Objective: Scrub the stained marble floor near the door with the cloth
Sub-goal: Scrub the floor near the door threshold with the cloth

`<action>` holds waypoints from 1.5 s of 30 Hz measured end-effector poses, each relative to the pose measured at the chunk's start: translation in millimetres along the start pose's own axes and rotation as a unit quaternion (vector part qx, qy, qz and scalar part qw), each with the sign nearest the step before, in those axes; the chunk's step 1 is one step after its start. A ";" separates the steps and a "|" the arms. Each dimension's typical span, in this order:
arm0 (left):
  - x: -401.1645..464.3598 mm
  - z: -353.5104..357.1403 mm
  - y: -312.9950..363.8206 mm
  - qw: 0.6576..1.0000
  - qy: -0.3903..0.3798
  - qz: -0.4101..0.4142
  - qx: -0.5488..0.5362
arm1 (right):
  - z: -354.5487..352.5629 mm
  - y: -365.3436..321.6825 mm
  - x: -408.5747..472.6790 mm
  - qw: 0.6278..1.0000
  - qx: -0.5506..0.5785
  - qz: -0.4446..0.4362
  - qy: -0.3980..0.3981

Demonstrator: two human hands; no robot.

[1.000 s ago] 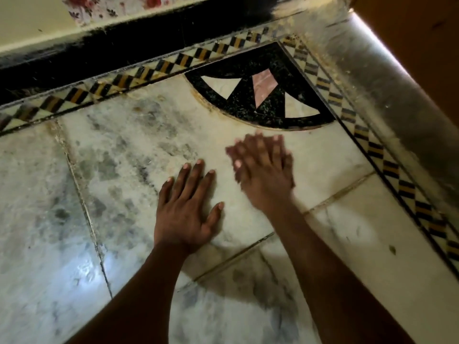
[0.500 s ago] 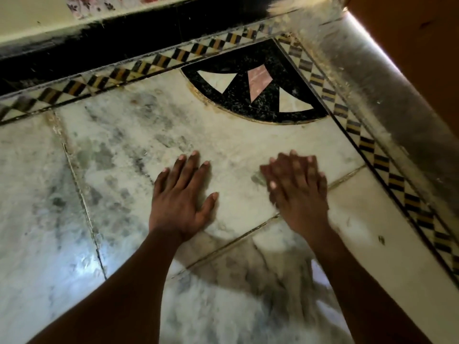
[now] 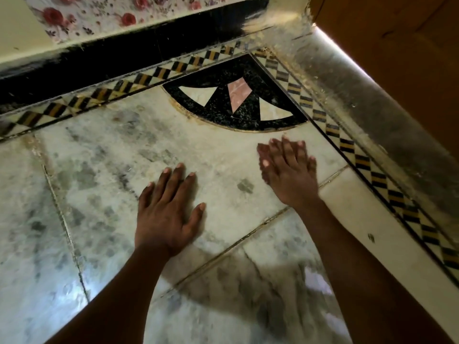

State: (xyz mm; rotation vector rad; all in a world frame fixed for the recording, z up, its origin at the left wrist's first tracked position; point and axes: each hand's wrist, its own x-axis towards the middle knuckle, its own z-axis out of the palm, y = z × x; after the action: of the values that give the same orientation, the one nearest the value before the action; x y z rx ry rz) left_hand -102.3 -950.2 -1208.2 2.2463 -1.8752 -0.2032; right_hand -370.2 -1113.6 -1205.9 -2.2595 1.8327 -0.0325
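The scrubbing step is in hand: the right hand (image 3: 288,173) is pressed flat, fingers straight, just below the black inlay (image 3: 238,103) (no cloth is visible under it). The left hand (image 3: 166,214) is braced flat, fingers spread, holding nothing. Next, the grey stains (image 3: 244,186) between the hands should be rubbed.

right hand (image 3: 288,175) motion-blurred, fingers doubled; can't tell whether anything lies under the palm, no cloth visible. Floor under left hand (image 3: 166,214) hidden by the flat palm. Both forearms cut off at bottom edge. Door (image 3: 407,45), up-right of right hand, cropped by top and right edges.
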 end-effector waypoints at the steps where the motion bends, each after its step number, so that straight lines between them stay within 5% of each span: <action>1: -0.1 0.2 -0.2 1.000 0.003 0.000 -0.002 | -1.4 12.8 -4.5 1.000 0.001 0.024 -0.012; 6: -0.7 3.3 -1.2 1.000 0.006 0.000 -0.001 | -20.6 14.7 58.0 0.981 0.072 0.179 0.004; 11: 0.3 -0.1 0.2 1.000 0.000 0.001 -0.001 | 9.6 10.1 15.4 0.997 -0.048 -0.063 -0.003; 14: -0.1 -1.7 0.8 1.000 0.008 0.000 -0.011 | 24.3 54.4 -50.8 0.989 -0.103 -0.103 0.013; 16: 0.0 0.3 -0.4 1.000 0.004 0.006 -0.012 | 21.8 88.5 -59.7 0.989 -0.133 -0.043 0.043; 20: -1.2 -0.5 1.9 1.000 0.005 0.007 -0.018 | 7.2 70.3 -20.3 0.978 -0.007 0.191 0.088; 25: -7.0 -4.4 1.1 0.999 0.007 0.028 -0.023 | 35.8 19.9 -95.8 0.974 -0.158 -0.124 0.101; 28: -25.0 0.6 9.6 0.996 0.017 0.088 -0.024 | 36.4 32.0 -169.3 0.987 -0.069 -0.045 0.140; 33: -98.4 18.8 57.9 0.991 0.013 0.130 -0.024 | 36.5 10.4 -146.6 0.969 -0.001 0.170 0.178; 38: -101.9 12.0 61.8 0.990 -0.018 0.136 -0.030 | 37.0 -15.8 -184.5 0.994 0.024 -0.009 0.106; 42: -95.5 -3.7 66.8 0.986 -0.115 0.111 -0.053 | 20.5 -17.2 -202.5 0.990 0.134 -0.005 0.041; 45: -90.4 -52.9 76.9 0.965 -0.224 0.060 -0.123 | -29.4 -35.7 -214.0 0.940 0.337 0.057 0.010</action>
State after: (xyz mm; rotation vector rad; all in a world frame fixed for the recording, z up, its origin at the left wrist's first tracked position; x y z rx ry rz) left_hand -179.5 -870.6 -1140.5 2.0285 -2.0444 -0.9379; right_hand -387.0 -904.6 -1143.0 -1.6728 1.6201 -0.5734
